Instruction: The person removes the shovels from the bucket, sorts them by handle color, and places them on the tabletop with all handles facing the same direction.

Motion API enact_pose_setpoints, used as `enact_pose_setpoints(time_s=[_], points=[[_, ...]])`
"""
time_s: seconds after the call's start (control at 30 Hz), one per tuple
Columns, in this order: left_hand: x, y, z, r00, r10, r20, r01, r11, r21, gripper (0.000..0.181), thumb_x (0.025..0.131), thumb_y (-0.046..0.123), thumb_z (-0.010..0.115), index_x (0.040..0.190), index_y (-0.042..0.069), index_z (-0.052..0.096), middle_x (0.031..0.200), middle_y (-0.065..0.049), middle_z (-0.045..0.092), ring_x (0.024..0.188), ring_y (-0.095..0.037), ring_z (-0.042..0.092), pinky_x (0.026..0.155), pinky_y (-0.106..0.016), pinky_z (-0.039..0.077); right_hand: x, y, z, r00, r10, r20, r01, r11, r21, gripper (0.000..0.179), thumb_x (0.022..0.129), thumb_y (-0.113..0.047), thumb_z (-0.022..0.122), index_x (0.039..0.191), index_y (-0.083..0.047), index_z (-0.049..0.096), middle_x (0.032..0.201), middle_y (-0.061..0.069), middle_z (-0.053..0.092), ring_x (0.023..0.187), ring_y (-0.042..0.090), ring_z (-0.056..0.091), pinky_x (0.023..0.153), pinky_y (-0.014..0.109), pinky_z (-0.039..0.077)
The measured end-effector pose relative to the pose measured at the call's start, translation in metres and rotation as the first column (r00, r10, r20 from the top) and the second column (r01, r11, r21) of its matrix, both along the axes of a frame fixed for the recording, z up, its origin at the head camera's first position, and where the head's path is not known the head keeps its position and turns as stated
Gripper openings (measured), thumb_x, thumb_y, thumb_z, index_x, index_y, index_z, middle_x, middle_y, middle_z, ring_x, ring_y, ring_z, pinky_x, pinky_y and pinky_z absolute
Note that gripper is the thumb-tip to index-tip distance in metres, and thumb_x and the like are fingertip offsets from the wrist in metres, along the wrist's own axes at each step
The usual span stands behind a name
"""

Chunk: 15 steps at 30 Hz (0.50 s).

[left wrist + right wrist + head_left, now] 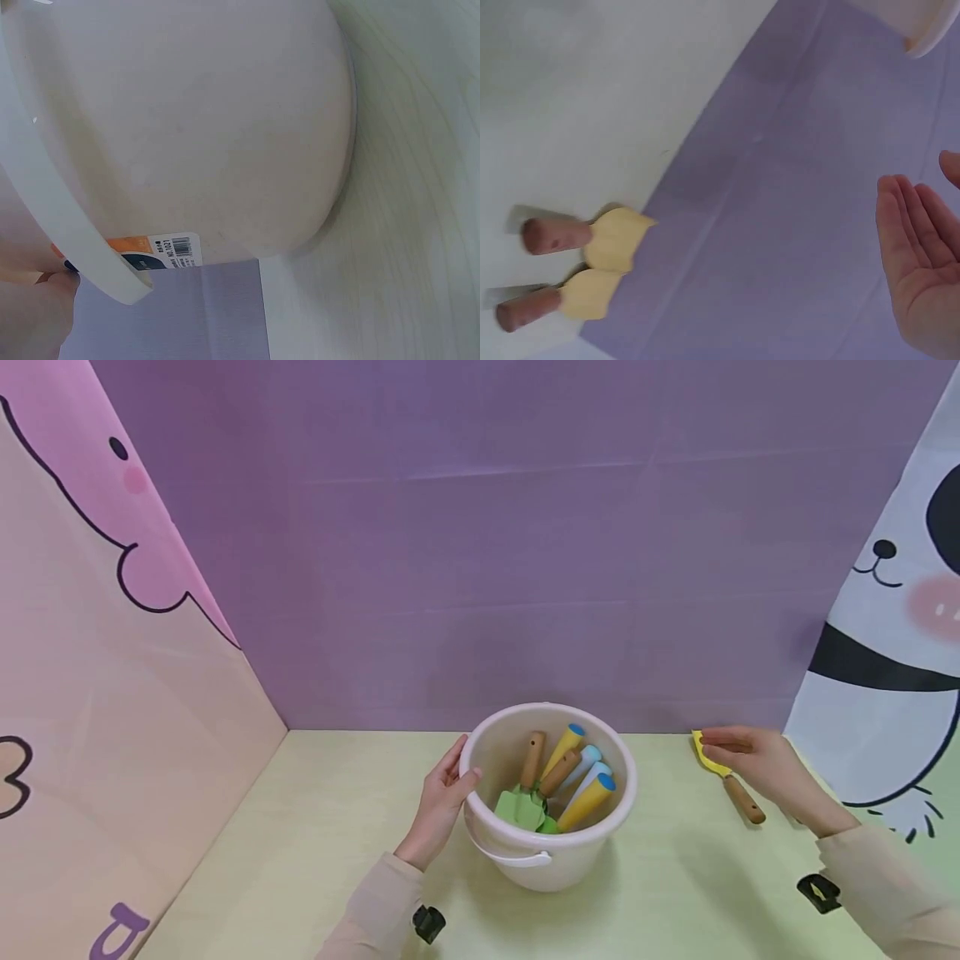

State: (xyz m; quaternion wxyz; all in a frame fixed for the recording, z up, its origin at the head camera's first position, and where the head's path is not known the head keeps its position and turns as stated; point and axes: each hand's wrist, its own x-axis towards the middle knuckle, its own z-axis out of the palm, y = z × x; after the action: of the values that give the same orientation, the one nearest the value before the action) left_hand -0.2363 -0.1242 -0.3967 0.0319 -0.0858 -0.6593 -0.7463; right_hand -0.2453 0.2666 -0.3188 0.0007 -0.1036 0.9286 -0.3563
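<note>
A whitish plastic bucket (555, 864) stands on the table, and my left hand (442, 806) grips its rim at the left, the thumb over the edge. Inside it are green hand trowels (521, 808) with wooden handles, yellow handles with blue ends (588, 802) and light blue handles (582, 764). In the left wrist view the bucket's side (210, 135) fills most of the picture. My right hand (765, 764) hovers over a small yellow shovel (708, 756) with a wooden handle, fingers straight and holding nothing. A second yellow shovel (592, 292) lies beside it, mostly hidden by the hand in the head view.
A purple backdrop (465, 543) rises at the table's (337, 827) back edge. Cartoon-printed panels flank it, a pink-and-cream one (112, 693) at left and a panda one (892, 727) at right. The bucket's white handle (517, 860) hangs down in front.
</note>
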Motion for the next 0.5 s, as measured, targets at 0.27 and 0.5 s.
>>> enact_pose_setpoints(time_s=[0.27,0.5], points=[[0.0,-0.001,0.002,1.0,0.003,0.002,-0.003,1.0,-0.011,0.061,0.09,0.01,0.053,0.144,0.007,0.026,0.145,-0.016,0.034,0.13,-0.028,0.036,0.092,-0.019,0.044,0.0,-0.042,0.018,0.98,0.148,-0.129,-0.15,0.989,-0.002,0.04,0.089,-0.026,0.059,0.118,0.001,0.059,0.113,0.018,0.063,0.101,0.033,0.061,0.078,0.034,0.055],[0.001,-0.001,0.001,1.0,-0.002,0.009,0.002,1.0,-0.03,0.062,0.089,0.013,0.054,0.145,0.008,0.026,0.144,-0.017,0.036,0.13,-0.027,0.037,0.094,-0.022,0.043,-0.008,-0.067,0.018,0.948,0.257,-0.186,-0.252,0.967,0.05,0.034,0.084,-0.019,0.066,0.112,-0.001,0.064,0.109,0.014,0.065,0.098,0.03,0.061,0.083,0.04,0.052]])
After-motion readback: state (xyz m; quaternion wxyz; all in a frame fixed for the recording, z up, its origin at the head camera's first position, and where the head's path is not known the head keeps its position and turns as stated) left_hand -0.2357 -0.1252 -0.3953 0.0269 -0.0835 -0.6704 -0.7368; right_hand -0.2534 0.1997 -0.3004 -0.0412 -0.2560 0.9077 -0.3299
